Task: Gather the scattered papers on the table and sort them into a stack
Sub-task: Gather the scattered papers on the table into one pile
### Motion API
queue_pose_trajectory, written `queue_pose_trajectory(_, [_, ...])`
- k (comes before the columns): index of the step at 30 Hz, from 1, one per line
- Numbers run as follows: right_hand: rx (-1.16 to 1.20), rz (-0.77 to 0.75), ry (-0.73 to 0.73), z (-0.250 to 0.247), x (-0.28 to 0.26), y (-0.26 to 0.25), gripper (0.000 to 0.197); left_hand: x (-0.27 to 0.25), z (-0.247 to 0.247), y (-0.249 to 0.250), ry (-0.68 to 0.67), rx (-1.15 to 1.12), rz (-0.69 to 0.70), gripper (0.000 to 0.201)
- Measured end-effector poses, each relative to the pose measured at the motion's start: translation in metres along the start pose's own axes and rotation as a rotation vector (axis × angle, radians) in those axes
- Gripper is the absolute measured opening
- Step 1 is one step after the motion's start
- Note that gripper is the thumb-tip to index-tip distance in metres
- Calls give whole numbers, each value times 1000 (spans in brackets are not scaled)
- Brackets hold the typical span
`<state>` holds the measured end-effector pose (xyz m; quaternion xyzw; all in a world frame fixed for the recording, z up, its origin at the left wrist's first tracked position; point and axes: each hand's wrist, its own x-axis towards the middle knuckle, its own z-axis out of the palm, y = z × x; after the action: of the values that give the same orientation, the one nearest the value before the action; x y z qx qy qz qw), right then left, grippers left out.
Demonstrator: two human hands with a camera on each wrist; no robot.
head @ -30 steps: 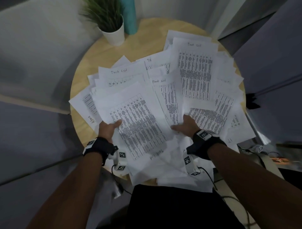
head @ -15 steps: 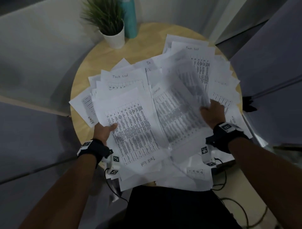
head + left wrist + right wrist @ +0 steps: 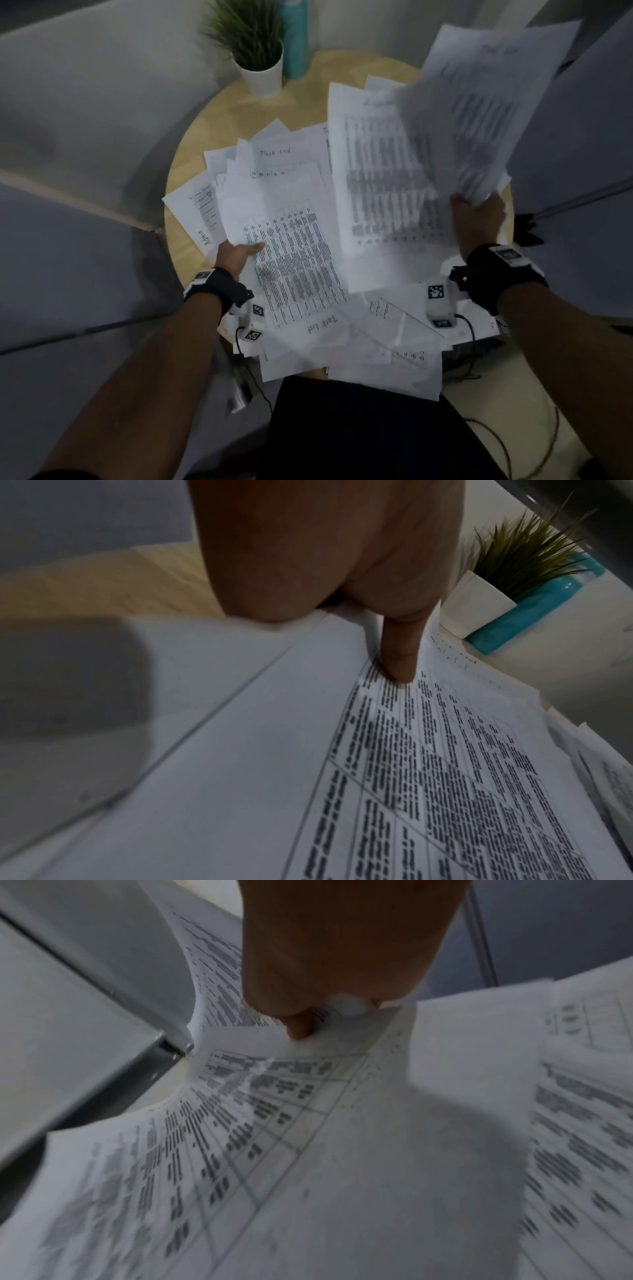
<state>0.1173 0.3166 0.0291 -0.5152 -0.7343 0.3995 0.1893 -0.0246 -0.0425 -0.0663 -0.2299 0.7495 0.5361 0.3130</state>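
Across the table (image 3: pixel 219 113) from the plant (image 3: pixel 253 44), papers (image 3: pixel 383 329) lie fanned and unsorted (no squared stack yet). The right hand (image 3: pixel 479 222) pinches raised sheets (image 3: pixel 479 102) right of the plant; the left hand (image 3: pixel 236 255) grips a sheaf (image 3: pixel 291 260) nearer, thumb on top. Most of the work likely remains.

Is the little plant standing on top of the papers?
No, the plant pot stands on the bare wood of the table, behind the papers and apart from them.

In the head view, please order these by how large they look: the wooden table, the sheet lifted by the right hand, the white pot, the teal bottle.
1. wooden table
2. lifted sheet, nearer the camera
3. white pot and teal bottle: alike, and the bottle is cropped, so unranked
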Motion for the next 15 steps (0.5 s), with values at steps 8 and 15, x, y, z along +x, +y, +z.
queue_pose_trajectory(8, [-253,143,-519,57,-79,22,52,-33,14,7,-107,-196,-12,110])
queue_pose_trajectory(15, [-259,150,-599,76,-102,33,85,-38,10,0,-292,-361,-116,85])
